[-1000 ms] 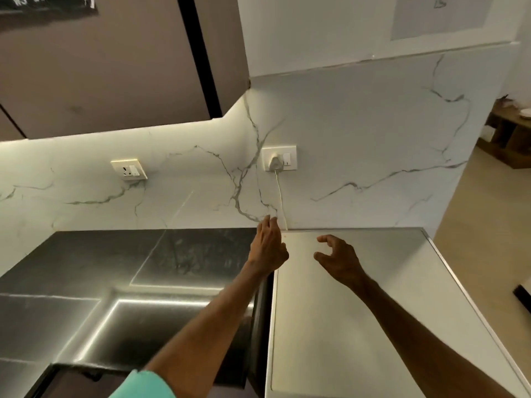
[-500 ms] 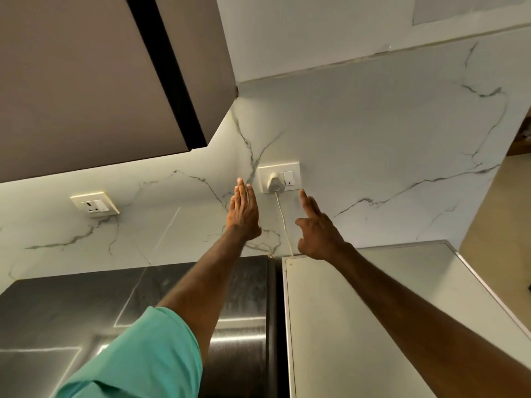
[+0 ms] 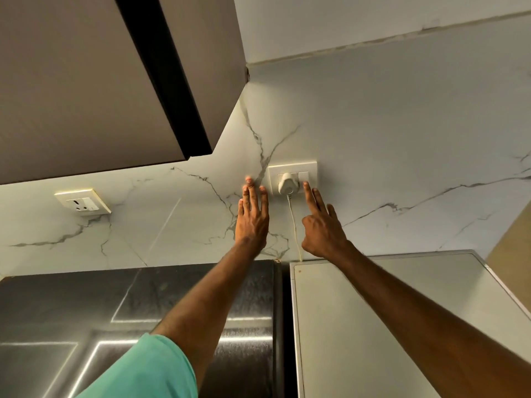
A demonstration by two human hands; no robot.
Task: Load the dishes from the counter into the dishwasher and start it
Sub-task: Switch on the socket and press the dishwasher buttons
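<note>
left hand [image 3: 253, 222] — fingers straight, raised | right hand [image 3: 323, 231] — index finger extended, arm outstretched

This is a home kitchen, with a marble backsplash [image 3: 402, 139], a wall cabinet [image 3: 86, 81], a dark counter [image 3: 86, 297] and wall sockets [image 3: 292, 176].

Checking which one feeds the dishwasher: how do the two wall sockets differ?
The right socket holds a white plug with its cord; the left socket holds none. A finger of the right hand is at the right socket's switch; the left socket is untouched. Both are white plates on the marble wall.
</note>
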